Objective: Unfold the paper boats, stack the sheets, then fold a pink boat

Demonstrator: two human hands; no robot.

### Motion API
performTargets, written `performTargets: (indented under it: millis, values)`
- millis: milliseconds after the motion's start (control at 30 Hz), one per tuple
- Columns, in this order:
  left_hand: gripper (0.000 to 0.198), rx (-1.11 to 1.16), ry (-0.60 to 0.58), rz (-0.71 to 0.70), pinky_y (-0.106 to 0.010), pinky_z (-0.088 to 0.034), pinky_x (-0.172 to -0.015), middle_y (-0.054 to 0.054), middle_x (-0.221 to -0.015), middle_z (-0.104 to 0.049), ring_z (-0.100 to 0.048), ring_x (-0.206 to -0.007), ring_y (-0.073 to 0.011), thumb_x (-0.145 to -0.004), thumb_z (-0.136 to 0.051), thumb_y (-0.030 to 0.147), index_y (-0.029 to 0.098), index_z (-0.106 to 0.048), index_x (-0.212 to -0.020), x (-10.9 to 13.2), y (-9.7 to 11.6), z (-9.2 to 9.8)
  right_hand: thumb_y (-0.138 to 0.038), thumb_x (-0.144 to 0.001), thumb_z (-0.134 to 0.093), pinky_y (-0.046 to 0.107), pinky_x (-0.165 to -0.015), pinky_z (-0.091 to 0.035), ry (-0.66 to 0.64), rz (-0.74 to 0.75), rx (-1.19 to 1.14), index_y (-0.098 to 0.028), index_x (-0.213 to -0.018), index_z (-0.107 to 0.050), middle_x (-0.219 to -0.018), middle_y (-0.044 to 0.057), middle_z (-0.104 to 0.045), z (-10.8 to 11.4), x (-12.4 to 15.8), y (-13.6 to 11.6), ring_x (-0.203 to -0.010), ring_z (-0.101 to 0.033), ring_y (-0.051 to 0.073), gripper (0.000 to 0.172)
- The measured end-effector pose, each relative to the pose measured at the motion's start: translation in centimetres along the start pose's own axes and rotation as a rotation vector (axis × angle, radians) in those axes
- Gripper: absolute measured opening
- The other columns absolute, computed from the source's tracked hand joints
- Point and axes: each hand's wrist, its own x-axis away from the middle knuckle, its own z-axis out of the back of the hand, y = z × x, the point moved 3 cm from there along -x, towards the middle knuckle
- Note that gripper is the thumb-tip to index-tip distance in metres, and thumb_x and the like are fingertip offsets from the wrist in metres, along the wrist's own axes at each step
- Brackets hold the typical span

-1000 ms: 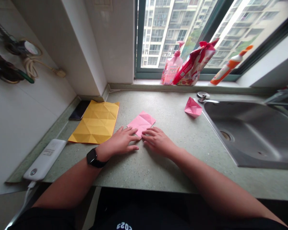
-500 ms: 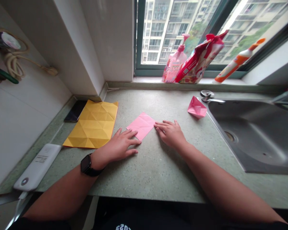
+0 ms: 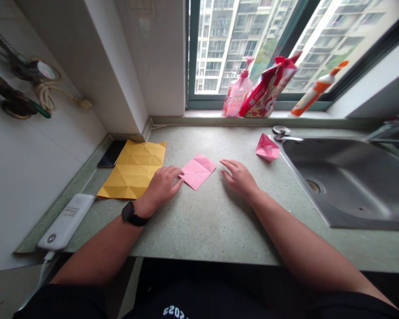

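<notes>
A square of pink folded paper [image 3: 198, 173], creased across its surface, lies flat on the counter between my hands. My left hand [image 3: 162, 185] rests at its left corner, fingertips touching or just over the edge; thumb and forefinger are apart. To the right of the paper, my right hand [image 3: 241, 179] hovers open a short way off, thumb and fingers spread, holding nothing. Left of my left hand lies a larger yellow sheet [image 3: 129, 175] with a grid of creases. A darker pink folded paper shape [image 3: 267, 148] stands near the sink.
A metal sink [image 3: 349, 177] is set into the green counter [image 3: 202, 230] on the right. At left are a white power bank [image 3: 66, 221] with a cable and a dark phone [image 3: 110, 154]. A pump bottle [image 3: 236, 95], red bag [image 3: 269, 88] and orange-white bottle [image 3: 314, 95] line the sill.
My right hand has come off the paper's right corner. My left hand has drawn back from the lower left edge to the left corner, its fingers more curled. The view has shifted slightly.
</notes>
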Motion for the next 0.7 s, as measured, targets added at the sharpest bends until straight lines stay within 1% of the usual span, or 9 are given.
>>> performTargets:
  millis: [67, 133, 200, 300, 433, 567, 700]
  values:
    - [0.026, -0.053, 0.045, 0.076, -0.049, -0.055, -0.105, -0.014, -0.125, -0.077, -0.071, -0.116, -0.0313, -0.105, -0.065, 0.031, 0.018, -0.071, -0.126, 0.1, -0.7, 0.1, -0.031, -0.108, -0.054, 0.055, -0.116, -0.054, 0.014, 0.101, -0.058, -0.023, -0.137, -0.078, -0.139, 0.013, -0.077, 0.7, 0.3, -0.9, -0.129, -0.069, 0.031, 0.039]
    - [0.035, -0.083, 0.047, 0.124, -0.051, -0.055, -0.108, -0.016, -0.130, -0.075, -0.070, -0.119, -0.0333, -0.103, -0.067, 0.032, 0.016, -0.067, -0.135, 0.2, -1.3, -0.1, -0.030, -0.108, -0.056, 0.053, -0.112, -0.057, -0.022, 0.187, -0.084, -0.027, -0.130, -0.081, -0.133, 0.010, -0.079, 1.1, 0.8, -1.9, -0.123, -0.071, 0.029, 0.034]
    - [0.040, -0.070, 0.030, 0.143, -0.052, -0.054, -0.110, -0.017, -0.134, -0.075, -0.070, -0.122, -0.0336, -0.102, -0.068, 0.031, 0.016, -0.065, -0.139, 0.3, -1.6, -0.3, -0.028, -0.108, -0.058, 0.052, -0.110, -0.058, -0.075, 0.236, -0.081, -0.030, -0.129, -0.082, -0.133, 0.008, -0.079, 1.0, 1.1, -2.7, -0.122, -0.071, 0.028, 0.031]
    - [0.039, -0.006, 0.017, 0.133, -0.051, -0.054, -0.111, -0.015, -0.134, -0.075, -0.070, -0.122, -0.0321, -0.102, -0.068, 0.030, 0.018, -0.067, -0.138, 0.1, -1.5, -0.6, -0.026, -0.106, -0.063, 0.053, -0.109, -0.058, -0.145, 0.246, -0.041, -0.032, -0.129, -0.082, -0.136, 0.008, -0.078, 0.5, 1.4, -3.2, -0.123, -0.071, 0.028, 0.030]
    - [0.031, 0.127, 0.027, 0.085, -0.049, -0.056, -0.110, -0.011, -0.126, -0.078, -0.072, -0.118, -0.0291, -0.103, -0.065, 0.028, 0.020, -0.072, -0.131, -0.3, -0.8, -0.5, -0.026, -0.105, -0.066, 0.053, -0.111, -0.058, -0.229, 0.239, -0.008, -0.032, -0.132, -0.081, -0.140, 0.010, -0.076, -0.2, 1.3, -2.8, -0.127, -0.070, 0.029, 0.032]
    - [0.025, 0.289, 0.043, 0.048, -0.045, -0.057, -0.109, -0.009, -0.126, -0.080, -0.074, -0.119, -0.0258, -0.105, -0.062, 0.029, 0.021, -0.076, -0.124, -0.4, -0.4, -0.3, -0.028, -0.104, -0.068, 0.055, -0.113, -0.057, -0.246, 0.229, -0.012, -0.032, -0.137, -0.079, -0.143, 0.011, -0.074, -0.3, 1.4, -2.5, -0.130, -0.069, 0.031, 0.035]
    - [0.025, 0.371, -0.019, 0.011, -0.044, -0.058, -0.107, -0.008, -0.124, -0.082, -0.075, -0.116, -0.0257, -0.106, -0.064, 0.035, 0.023, -0.079, -0.122, -0.4, 0.1, -0.5, -0.028, -0.104, -0.067, 0.055, -0.113, -0.057, -0.249, 0.228, 0.002, -0.031, -0.137, -0.079, -0.144, 0.011, -0.074, -0.3, 1.5, -2.7, -0.130, -0.068, 0.031, 0.035]
